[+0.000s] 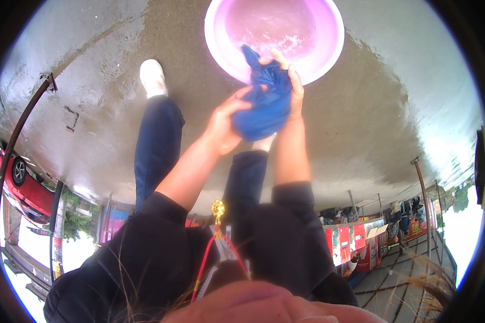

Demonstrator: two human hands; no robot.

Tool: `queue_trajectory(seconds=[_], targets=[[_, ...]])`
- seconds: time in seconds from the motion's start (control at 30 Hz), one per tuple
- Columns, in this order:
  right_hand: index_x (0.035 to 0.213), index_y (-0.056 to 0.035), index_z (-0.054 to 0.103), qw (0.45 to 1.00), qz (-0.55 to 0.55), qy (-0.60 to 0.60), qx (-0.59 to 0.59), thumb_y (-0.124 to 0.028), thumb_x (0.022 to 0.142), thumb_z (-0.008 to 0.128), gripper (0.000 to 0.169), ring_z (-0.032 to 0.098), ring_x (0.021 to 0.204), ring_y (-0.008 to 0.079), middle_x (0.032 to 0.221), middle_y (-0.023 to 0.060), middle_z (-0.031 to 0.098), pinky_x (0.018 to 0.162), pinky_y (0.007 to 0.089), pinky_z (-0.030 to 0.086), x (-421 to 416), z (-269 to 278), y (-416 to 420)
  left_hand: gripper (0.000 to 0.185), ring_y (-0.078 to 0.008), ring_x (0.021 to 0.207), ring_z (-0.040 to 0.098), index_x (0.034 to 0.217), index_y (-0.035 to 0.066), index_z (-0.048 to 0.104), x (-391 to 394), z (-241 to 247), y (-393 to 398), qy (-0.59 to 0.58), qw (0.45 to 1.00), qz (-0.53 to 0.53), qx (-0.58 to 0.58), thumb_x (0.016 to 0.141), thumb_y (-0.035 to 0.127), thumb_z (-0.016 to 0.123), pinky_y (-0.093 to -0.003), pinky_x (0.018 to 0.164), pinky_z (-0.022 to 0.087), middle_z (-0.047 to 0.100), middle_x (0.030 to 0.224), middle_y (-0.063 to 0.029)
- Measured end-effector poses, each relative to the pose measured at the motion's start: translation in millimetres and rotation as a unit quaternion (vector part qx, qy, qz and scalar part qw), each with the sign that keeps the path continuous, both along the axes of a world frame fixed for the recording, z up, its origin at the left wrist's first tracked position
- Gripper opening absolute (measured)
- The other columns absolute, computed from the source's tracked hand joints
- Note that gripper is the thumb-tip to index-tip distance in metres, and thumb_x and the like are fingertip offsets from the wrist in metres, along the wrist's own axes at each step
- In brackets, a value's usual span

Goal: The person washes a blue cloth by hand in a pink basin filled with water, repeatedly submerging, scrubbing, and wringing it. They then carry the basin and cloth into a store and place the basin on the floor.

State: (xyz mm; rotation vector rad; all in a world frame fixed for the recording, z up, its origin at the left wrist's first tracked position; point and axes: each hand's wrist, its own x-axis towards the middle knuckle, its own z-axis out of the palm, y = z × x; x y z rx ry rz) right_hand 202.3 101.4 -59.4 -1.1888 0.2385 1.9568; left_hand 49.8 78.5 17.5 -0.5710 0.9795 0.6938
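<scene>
A bunched blue cloth (266, 95), partly blurred, is held between my two hands over the near rim of a pink-purple plastic basin (327, 60). My left hand (225, 121) grips its lower left side, with the fingers reaching into the folds. On the cloth's right side, my right hand (295, 91) has its fingers wrapped around the upper part. One tip of the cloth sticks up toward the basin. Inside the basin is shallow water (273, 20) with some foam; the basin's far edge is cut off by the picture.
Wet concrete ground (347, 113) surrounds the basin. My white shoes (153, 76) stand close by. Metal posts (24, 117) rise at both sides. A red car (28, 194) is at the left, and stalls with red panels (347, 238) and people (400, 218) are at the right.
</scene>
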Motion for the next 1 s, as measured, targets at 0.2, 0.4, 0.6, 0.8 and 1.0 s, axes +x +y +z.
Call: queue_trajectory(seconds=[0.2, 0.4, 0.6, 0.8, 1.0], targets=[[0.108, -0.0049, 0.061, 0.895, 0.150, -0.337, 0.250, -0.040, 0.086, 0.050, 0.043, 0.047, 0.108, 0.0243, 0.116, 0.0125, 0.051, 0.096, 0.0403, 0.035, -20.5, 60.8, -20.2, 0.054, -0.0221, 0.110, 0.053, 0.133, 0.011, 0.041, -3.6, -3.4, 10.2, 0.099, 0.995, 0.017, 0.021, 0.086, 0.034, 0.052, -0.0392, 0.097, 0.041, 0.054, 0.121, -0.0077], [0.112, -0.0277, 0.063, 0.598, 0.397, -0.498, 0.486, -0.051, 0.077, 0.055, 0.042, 0.033, 0.124, 0.0338, 0.127, 0.0033, 0.046, 0.104, 0.0572, 0.019, -38.0, 115.3, -50.2, 0.056, -0.0266, 0.104, 0.057, 0.124, 0.006, 0.048, -8.2, -6.3, 5.9, -0.100, 0.992, 0.072, -0.002, 0.093, 0.051, 0.037, -0.0430, 0.092, 0.045, 0.057, 0.116, -0.0147], [0.084, -0.0336, 0.058, 0.475, 0.313, -0.589, 0.574, -0.037, 0.065, 0.064, 0.020, 0.046, 0.106, 0.0260, 0.107, -0.0062, 0.049, 0.089, 0.0512, 0.037, -44.6, 88.9, -52.8, 0.041, -0.0229, 0.099, 0.058, 0.119, 0.002, 0.052, -18.8, -13.6, -4.0, -0.170, 0.982, 0.079, 0.020, 0.098, 0.033, 0.036, -0.0337, 0.091, 0.047, 0.059, 0.111, -0.0139], [0.078, -0.0271, 0.060, 0.494, 0.293, -0.611, 0.545, -0.032, 0.062, 0.065, 0.017, 0.047, 0.095, 0.0241, 0.098, -0.0027, 0.051, 0.078, 0.0439, 0.036, -62.4, 85.2, -39.2, 0.034, -0.0195, 0.104, 0.054, 0.120, 0.003, 0.051, -26.1, -8.7, 2.9, 0.114, 0.961, -0.227, 0.114, 0.094, 0.017, 0.037, -0.0315, 0.094, 0.043, 0.056, 0.115, -0.0091], [0.066, -0.0130, 0.056, 0.543, 0.292, -0.594, 0.517, -0.025, 0.062, 0.064, 0.015, 0.052, 0.077, 0.0241, 0.082, 0.0025, 0.054, 0.068, 0.0376, 0.036, -69.5, 87.5, -11.1, 0.024, -0.0146, 0.092, 0.055, 0.107, 0.004, 0.055, -24.0, -18.4, -6.3, 0.182, 0.931, -0.245, 0.198, 0.092, 0.015, 0.040, -0.0271, 0.085, 0.044, 0.056, 0.098, -0.0037]])
